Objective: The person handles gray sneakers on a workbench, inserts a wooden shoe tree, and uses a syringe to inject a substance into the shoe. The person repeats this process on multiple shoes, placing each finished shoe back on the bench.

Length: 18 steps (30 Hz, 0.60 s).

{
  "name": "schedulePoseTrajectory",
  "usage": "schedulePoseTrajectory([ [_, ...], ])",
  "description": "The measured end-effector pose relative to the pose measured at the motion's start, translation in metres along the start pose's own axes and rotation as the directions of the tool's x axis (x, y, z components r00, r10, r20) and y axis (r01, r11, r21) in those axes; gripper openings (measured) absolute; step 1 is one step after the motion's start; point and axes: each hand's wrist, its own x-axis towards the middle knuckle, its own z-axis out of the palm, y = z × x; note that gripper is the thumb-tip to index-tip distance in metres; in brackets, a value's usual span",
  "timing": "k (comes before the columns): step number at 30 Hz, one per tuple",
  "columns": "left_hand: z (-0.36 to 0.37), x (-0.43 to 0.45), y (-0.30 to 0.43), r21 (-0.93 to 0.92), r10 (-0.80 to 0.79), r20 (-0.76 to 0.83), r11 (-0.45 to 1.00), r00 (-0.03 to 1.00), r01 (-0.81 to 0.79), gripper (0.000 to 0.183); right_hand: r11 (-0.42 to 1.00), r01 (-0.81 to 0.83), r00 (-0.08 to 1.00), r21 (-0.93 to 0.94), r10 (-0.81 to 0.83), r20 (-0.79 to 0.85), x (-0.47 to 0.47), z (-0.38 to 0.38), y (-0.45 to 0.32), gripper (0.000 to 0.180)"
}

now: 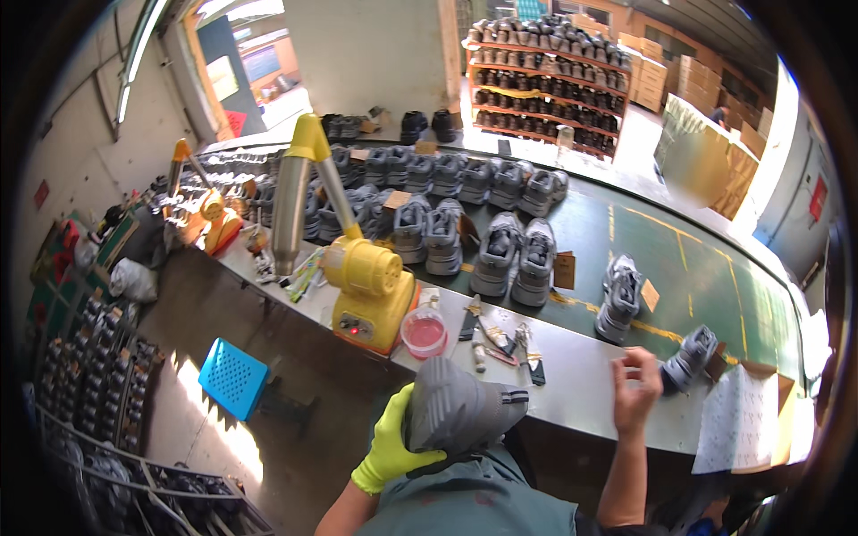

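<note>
My left hand [394, 442], in a yellow-green work glove, grips a grey sneaker [456, 409] in front of my apron. Its ridged sole is turned towards the left. My bare right hand [633, 388] is raised over the front strip of the bench, fingers curled; whether something small is between them cannot be made out. Close to its right, a grey sneaker [692, 358] lies tilted beside a brown tag. Another grey sneaker [618, 298] stands behind that hand. Brushes [496, 333] and a tub of pink stuff [424, 333] rest on the bench beyond the held shoe.
A yellow hot-air blower [367, 288] with a steel nozzle stands at the bench edge. Rows of grey sneakers [429, 231] cover the green belt [660, 248]. Printed sheets [737, 419] hang at the right. A blue stool [233, 378] and shoe racks [100, 368] are at the left.
</note>
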Motion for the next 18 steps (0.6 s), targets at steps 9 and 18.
schedulePoseTrajectory([
  [9,-0.041,-0.037,0.002,0.442,0.035,-0.090,0.897,0.995,0.008,0.110,0.479,-0.122,0.960,-0.869,0.280,0.019,0.060,-0.159,0.301,0.075],
  [18,-0.034,-0.051,-0.013,0.375,0.027,-0.116,0.927,0.993,0.018,0.112,0.141,-0.351,0.909,-0.926,0.288,-0.301,0.068,-0.245,0.384,0.062],
])
